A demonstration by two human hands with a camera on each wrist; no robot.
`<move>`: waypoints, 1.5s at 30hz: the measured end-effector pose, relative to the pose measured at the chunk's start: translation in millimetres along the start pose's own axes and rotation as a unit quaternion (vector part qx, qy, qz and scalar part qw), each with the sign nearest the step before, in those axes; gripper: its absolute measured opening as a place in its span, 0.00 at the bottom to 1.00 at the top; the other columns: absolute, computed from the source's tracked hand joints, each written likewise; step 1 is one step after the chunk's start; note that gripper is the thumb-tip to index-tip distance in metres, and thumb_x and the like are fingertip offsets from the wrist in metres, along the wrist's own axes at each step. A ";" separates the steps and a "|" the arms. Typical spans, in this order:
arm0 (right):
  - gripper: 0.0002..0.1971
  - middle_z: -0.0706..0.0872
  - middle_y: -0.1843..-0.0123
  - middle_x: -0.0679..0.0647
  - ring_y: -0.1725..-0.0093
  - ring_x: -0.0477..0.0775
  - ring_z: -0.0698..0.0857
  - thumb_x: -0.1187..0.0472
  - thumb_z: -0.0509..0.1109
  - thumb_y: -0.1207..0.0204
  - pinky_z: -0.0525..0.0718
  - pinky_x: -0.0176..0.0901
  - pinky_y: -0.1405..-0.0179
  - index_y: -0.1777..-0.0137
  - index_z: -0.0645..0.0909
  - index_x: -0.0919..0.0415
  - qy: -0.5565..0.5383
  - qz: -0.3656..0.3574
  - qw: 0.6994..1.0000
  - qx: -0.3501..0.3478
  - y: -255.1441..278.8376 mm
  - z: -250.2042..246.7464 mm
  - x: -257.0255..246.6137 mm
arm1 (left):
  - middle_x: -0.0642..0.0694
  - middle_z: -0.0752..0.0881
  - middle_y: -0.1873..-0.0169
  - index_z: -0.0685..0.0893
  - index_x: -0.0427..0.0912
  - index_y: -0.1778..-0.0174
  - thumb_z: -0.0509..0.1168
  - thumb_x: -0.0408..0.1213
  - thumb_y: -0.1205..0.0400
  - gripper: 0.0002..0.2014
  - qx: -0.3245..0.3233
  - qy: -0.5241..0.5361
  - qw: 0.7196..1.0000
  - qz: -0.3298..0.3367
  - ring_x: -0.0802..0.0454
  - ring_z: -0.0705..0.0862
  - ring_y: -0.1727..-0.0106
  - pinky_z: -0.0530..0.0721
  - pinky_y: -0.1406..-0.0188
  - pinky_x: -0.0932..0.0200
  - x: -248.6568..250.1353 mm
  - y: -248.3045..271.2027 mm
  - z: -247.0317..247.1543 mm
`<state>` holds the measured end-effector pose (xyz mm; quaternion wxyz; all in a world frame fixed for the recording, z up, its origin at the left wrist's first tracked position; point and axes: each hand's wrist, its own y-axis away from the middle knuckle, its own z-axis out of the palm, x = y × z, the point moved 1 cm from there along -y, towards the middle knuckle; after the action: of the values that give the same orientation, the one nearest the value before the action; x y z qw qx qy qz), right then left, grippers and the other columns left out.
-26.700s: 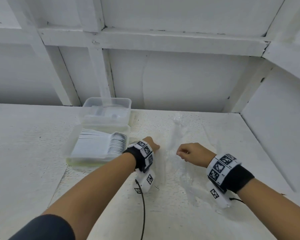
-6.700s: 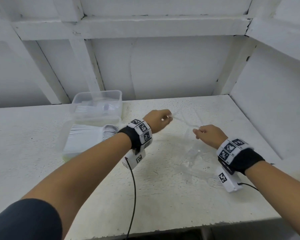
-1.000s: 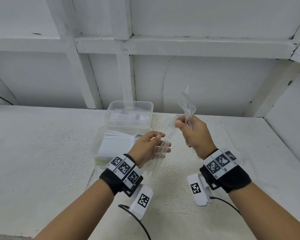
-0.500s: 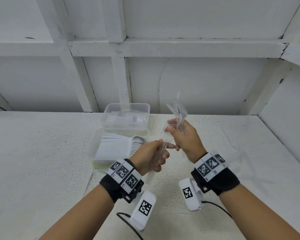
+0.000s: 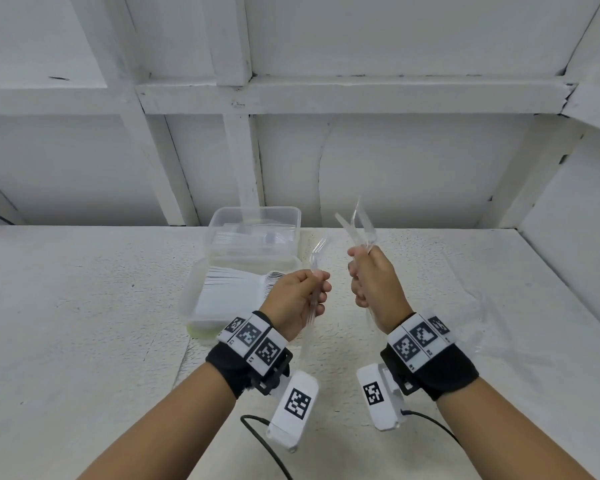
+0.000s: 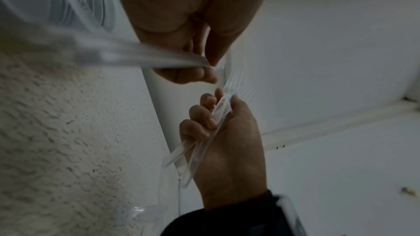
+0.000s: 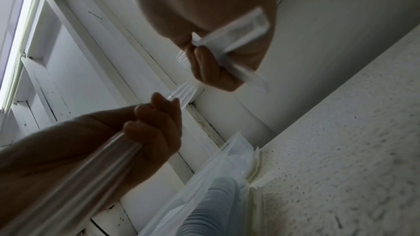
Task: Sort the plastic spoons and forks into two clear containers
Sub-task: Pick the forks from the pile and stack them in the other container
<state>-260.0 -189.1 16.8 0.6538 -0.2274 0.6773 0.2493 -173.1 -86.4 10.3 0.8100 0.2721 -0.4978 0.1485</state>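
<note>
A person's two bare forearms. Each wrist wears a wide black fabric wristband, the left wristband (image 5: 238,367) and the right wristband (image 5: 440,370), each topped by a white strip printed with square black-and-white coded markers. Below each wrist hangs a small white rectangular camera housing bearing one such marker: the left housing (image 5: 293,412), the right housing (image 5: 378,396). A thin black cable (image 5: 257,433) trails from each housing. A dark sleeve edge (image 6: 218,220) shows in the left wrist view.
</note>
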 end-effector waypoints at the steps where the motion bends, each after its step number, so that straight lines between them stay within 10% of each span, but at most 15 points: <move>1: 0.09 0.72 0.67 0.50 0.80 0.42 0.65 0.55 0.57 0.16 0.62 0.33 0.84 0.54 0.72 0.60 0.007 -0.004 1.000 0.005 1.5 0.9 2.2 | 0.49 0.79 0.74 0.78 0.36 0.56 0.57 0.30 0.15 0.06 0.011 -0.005 1.000 0.005 0.60 0.75 0.78 0.74 0.80 0.68 -0.3 -0.7 1.1; 15: 0.05 0.85 0.56 0.54 0.59 0.50 0.82 0.61 0.70 0.24 0.79 0.37 0.59 0.59 0.80 0.61 0.130 -0.137 0.979 0.076 7.0 10.6 21.8 | 0.41 0.89 0.57 0.77 0.37 0.62 0.57 0.29 0.15 0.10 0.045 0.022 0.997 0.053 0.46 0.88 0.52 0.86 0.47 0.50 -3.5 -6.8 20.0; 20: 0.05 0.82 0.60 0.51 0.65 0.43 0.76 0.59 0.69 0.24 0.78 0.39 0.63 0.57 0.78 0.58 0.185 -0.161 0.966 0.083 5.5 15.7 22.9 | 0.41 0.89 0.60 0.77 0.36 0.61 0.56 0.29 0.15 0.09 0.054 0.019 0.997 0.047 0.49 0.88 0.58 0.87 0.57 0.57 -5.2 -6.9 21.2; 29: 0.13 0.85 0.64 0.57 0.63 0.58 0.85 0.57 0.64 0.20 0.86 0.58 0.60 0.58 0.80 0.66 0.257 -0.146 0.955 0.026 9.5 18.7 20.4 | 0.47 0.86 0.76 0.75 0.37 0.66 0.56 0.28 0.15 0.12 0.079 0.020 0.996 0.042 0.56 0.85 0.77 0.83 0.77 0.63 -0.9 -1.6 19.2; 40: 0.09 0.85 0.53 0.48 0.54 0.48 0.82 0.57 0.63 0.19 0.77 0.40 0.54 0.47 0.82 0.59 0.298 -0.131 0.945 -0.017 7.7 10.5 9.9 | 0.47 0.78 0.74 0.73 0.36 0.57 0.53 0.29 0.15 0.06 0.079 -0.071 0.994 -0.004 0.56 0.74 0.76 0.70 0.80 0.65 -3.5 -4.7 17.1; 45: 0.13 0.73 0.67 0.49 0.75 0.43 0.69 0.47 0.58 0.18 0.67 0.35 0.75 0.41 0.63 0.52 0.141 -0.062 0.988 -0.022 6.8 4.4 8.3 | 0.46 0.75 0.69 0.75 0.39 0.55 0.55 0.35 0.14 0.06 0.087 -0.078 0.993 -0.010 0.55 0.71 0.72 0.69 0.76 0.63 -3.2 -8.3 12.9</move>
<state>-261.2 -180.9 8.7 0.5606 -0.3160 0.7420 0.1881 -179.6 -100.7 9.6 0.7435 0.3569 -0.5420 0.1613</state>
